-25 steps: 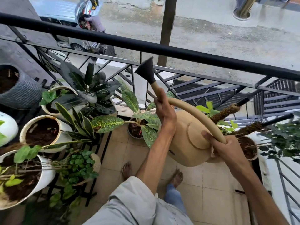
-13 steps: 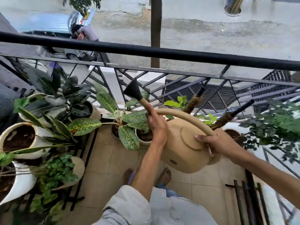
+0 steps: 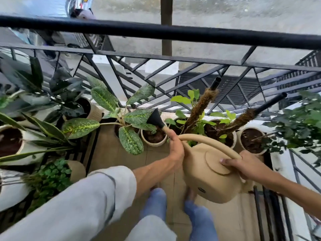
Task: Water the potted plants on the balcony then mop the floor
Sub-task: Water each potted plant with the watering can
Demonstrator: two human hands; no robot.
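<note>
Two hands on one beige watering can (image 3: pixel 211 173), held above the tiled balcony floor (image 3: pixel 111 150) and over blue trouser legs (image 3: pixel 199 221). Nearest to the viewer, a pale grey sleeve (image 3: pixel 83 204) leading up to the left hand (image 3: pixel 175 150), fingers curled round the base of the spout where the arched handle (image 3: pixel 208 142) joins it. On the far-right side of the can, the right hand (image 3: pixel 243 166), gripping the rear end of that handle, thumb laid on the round lid (image 3: pixel 218 161). Can body hanging between both hands and slightly below them, tilted, spout rising away to the left. Black rose (image 3: pixel 155 119) at the spout tip, just above the left hand, hovering over a small cream pot (image 3: pixel 153 136) of dark soil; no water visible.

Left of the can, a plant with speckled green leaves (image 3: pixel 131 140), then snake-plant blades (image 3: pixel 43 127) and large white pots (image 3: pixel 22 145); lower left, a small-leaved trailing plant (image 3: pixel 52 173). Beyond the can, two pots with coir-wrapped poles (image 3: pixel 201 108) leaning away, bright green leaves around them. Right of the can, another soil-filled pot (image 3: pixel 251 138) and a bushy dark-leaved plant (image 3: pixel 298 126).

Behind all pots, black metal railing (image 3: pixel 156 33) with diagonal bars. Farther still, below the railing, a grey street (image 3: pixel 225 14), a post (image 3: pixel 166 40) and a blurred figure near a vehicle.
</note>
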